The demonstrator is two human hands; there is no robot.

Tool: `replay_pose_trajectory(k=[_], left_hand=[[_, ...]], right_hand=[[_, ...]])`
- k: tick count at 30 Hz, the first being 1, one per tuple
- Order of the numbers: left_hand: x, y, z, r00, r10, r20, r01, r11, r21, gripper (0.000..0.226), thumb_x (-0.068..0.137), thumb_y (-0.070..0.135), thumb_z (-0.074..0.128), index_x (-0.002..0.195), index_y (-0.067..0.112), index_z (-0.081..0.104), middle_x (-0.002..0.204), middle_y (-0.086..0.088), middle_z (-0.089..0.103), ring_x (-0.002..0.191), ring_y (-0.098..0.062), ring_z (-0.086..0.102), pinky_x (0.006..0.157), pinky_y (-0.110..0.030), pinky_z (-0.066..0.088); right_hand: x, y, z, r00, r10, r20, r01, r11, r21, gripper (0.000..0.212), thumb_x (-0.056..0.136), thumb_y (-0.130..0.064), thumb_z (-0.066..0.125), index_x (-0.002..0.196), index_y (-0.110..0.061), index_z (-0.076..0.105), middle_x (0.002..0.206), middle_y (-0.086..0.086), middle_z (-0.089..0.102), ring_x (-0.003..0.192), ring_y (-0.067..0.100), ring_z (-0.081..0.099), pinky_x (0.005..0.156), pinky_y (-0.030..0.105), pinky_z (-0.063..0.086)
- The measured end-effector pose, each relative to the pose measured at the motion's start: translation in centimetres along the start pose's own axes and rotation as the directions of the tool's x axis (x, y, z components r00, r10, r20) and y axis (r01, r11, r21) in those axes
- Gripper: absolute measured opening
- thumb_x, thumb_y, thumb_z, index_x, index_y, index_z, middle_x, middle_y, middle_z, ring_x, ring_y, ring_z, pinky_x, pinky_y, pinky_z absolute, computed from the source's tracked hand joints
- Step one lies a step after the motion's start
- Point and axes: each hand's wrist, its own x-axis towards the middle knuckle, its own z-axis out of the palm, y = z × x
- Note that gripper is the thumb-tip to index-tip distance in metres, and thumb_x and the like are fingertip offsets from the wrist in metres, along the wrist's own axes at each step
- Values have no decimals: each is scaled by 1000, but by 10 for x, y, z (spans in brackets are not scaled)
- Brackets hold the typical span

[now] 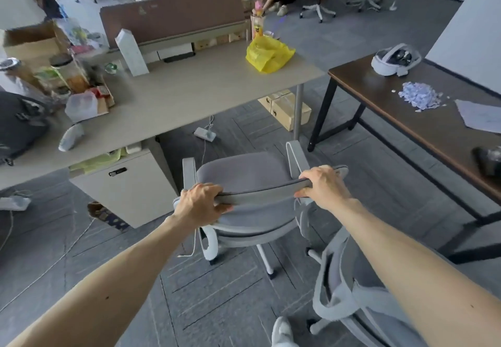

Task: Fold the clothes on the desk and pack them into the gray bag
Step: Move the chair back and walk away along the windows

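Nothing is legible. The black label (117, 171) on the cabinet (130, 194) is blurred, as is print on the yellow bag (268, 55).

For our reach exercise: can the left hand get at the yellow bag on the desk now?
Probably not: the left hand grips the chair, which stands between it and the yellow bag.

free: tabletop (203, 89) middle, centre of frame | blocked: gray chair (244, 173) before its near edge, lower centre | clutter pile (73, 83) on tabletop, left | yellow bag (268, 55), upper centre | second chair (341, 287), lower right
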Motion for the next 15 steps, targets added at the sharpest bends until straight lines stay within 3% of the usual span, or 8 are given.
replay_pose_trajectory(k=[7, 15], left_hand=[[68, -28, -9, 990, -134, -55, 134, 991, 6, 35, 85, 57, 67, 82, 25, 54, 85, 15, 53, 98, -17, 54, 76, -37, 35], [143, -76, -31, 976, -204, -73, 202, 979, -29, 37, 85, 58, 68, 80, 29, 45, 85, 14, 52, 96, -17, 52, 82, -41, 42]], right_hand=[[106, -2, -4, 996, -85, 33, 85, 996, 17, 49, 77, -52, 73, 112, -19, 69, 103, 4, 68, 108, 27, 52, 90, 45, 43], [224, -18, -3, 982, -178, 55, 177, 984, 20, 51, 74, -54, 76, 111, -19, 70, 99, 4, 68, 104, 27, 52, 90, 48, 45]])
